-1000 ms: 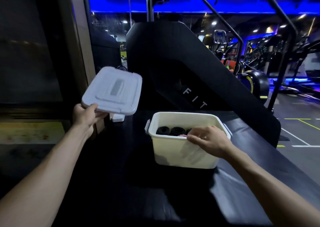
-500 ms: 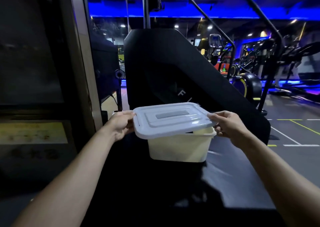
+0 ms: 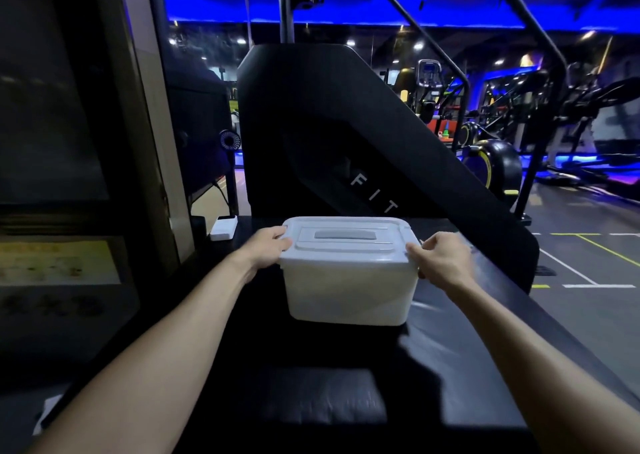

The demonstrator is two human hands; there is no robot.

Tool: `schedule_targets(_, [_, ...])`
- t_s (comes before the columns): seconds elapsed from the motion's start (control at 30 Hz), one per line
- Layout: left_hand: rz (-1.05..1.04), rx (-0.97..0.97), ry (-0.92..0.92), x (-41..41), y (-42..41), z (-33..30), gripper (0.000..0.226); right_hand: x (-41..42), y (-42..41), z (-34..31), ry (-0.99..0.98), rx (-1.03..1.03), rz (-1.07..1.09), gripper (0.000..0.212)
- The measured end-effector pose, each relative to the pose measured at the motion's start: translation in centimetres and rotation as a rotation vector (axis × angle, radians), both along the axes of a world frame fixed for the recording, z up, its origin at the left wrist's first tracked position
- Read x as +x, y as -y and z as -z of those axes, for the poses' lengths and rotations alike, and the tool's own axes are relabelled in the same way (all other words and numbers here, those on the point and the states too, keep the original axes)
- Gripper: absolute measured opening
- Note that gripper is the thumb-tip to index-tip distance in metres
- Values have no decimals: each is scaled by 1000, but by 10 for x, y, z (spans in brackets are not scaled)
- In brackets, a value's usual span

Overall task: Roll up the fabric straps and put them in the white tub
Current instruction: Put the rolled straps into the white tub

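Hands grip lid (image 3: 346, 242) ends on tub (image 3: 349, 294): left hand (image 3: 268, 251), right hand (image 3: 441, 259). Risk: uneven press leaves corner unseated.

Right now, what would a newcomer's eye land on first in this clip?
The white tub at centre on the black surface, its lid on. The left hand and right hand grip the lid's two ends. Behind it rises a big black machine under blue lights.
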State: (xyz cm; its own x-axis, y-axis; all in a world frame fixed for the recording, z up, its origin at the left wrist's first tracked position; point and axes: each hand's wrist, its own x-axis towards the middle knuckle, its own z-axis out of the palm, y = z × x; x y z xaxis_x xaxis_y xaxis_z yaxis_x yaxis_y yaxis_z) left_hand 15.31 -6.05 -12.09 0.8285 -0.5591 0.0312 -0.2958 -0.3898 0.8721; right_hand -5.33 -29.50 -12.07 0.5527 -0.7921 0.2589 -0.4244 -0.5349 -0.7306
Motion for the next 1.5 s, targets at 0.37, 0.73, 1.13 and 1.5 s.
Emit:
schedule_targets(0.37, [-41,160,181,5,7,11,50,-10,7,-5,-196,-126,-12,40])
schedule_targets(0.73, [-1,171,91,15,15,2,45,-6,25,-24,-248,233,-183,32])
schedule_targets(1.13, [-185,-114,74,9,11,22,71,5,34,-8,-127,56,-80,85])
schedule_targets(1.5, [111,377,722,-57,-2,29,63,-15,-13,28,-215,-388,-304,59])
